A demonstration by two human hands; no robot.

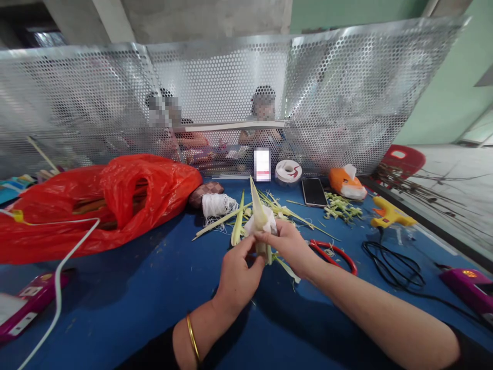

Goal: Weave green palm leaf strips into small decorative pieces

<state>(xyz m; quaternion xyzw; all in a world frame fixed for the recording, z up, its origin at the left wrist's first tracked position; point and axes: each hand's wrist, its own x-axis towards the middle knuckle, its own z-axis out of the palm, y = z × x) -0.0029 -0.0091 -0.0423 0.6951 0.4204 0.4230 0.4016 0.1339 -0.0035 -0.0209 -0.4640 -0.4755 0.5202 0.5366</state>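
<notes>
Both my hands meet over the middle of the blue table around a pale green folded leaf piece that stands upright with a pointed tip. My left hand pinches its lower end from the left. My right hand grips it from the right, with white thread or tissue bunched at the fingers. Loose leaf strips lie just behind the hands. A gold bangle sits on my left wrist.
A big red plastic bag fills the left. A white thread bundle, tape roll, phone, orange tissue holder, yellow glue gun, red scissors and black cable lie around. Two people sit behind the perforated metal screen.
</notes>
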